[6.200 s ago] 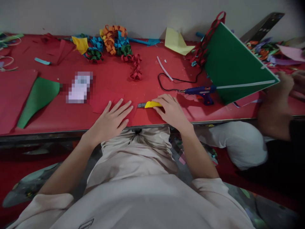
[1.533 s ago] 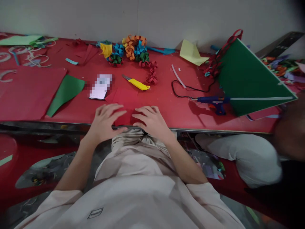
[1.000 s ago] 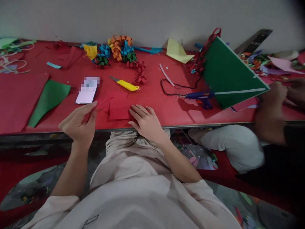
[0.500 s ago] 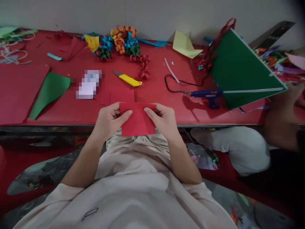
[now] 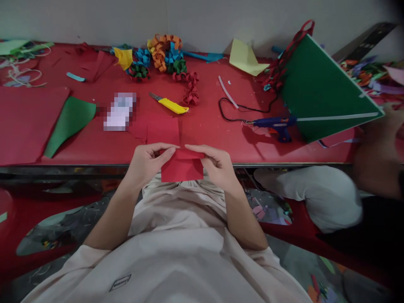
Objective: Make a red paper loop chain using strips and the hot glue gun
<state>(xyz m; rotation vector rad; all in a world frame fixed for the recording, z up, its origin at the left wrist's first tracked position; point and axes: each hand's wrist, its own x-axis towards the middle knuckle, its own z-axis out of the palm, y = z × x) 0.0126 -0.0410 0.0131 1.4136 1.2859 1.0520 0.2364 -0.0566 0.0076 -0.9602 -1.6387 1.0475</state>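
Note:
Over my lap, at the table's front edge, I hold a square of red paper [image 5: 182, 171] whose top edge is folded over toward me. My left hand [image 5: 153, 159] pinches the fold's left end between thumb and fingers. On the other end, my right hand [image 5: 217, 163] has its index finger stretched along the fold's top, with the thumb hidden behind or beneath the paper. Just beyond my hands, another red paper piece [image 5: 163, 131] lies flat on the red table [image 5: 208, 126]. A yellow utility knife [image 5: 173, 105] rests farther back, blade pointing left.
A blue glue gun [image 5: 277, 125] lies at right beside a tilted green board [image 5: 325, 92], near a co-worker's arm [image 5: 375, 143]. Curled paper chains [image 5: 166, 52] sit at the back. Left are a blurred-out phone-shaped item [image 5: 120, 111] and a green paper piece [image 5: 71, 122].
The red paper, flat and held by its upper edge before, now has that edge folded over. My fingers have moved closer together along the fold.

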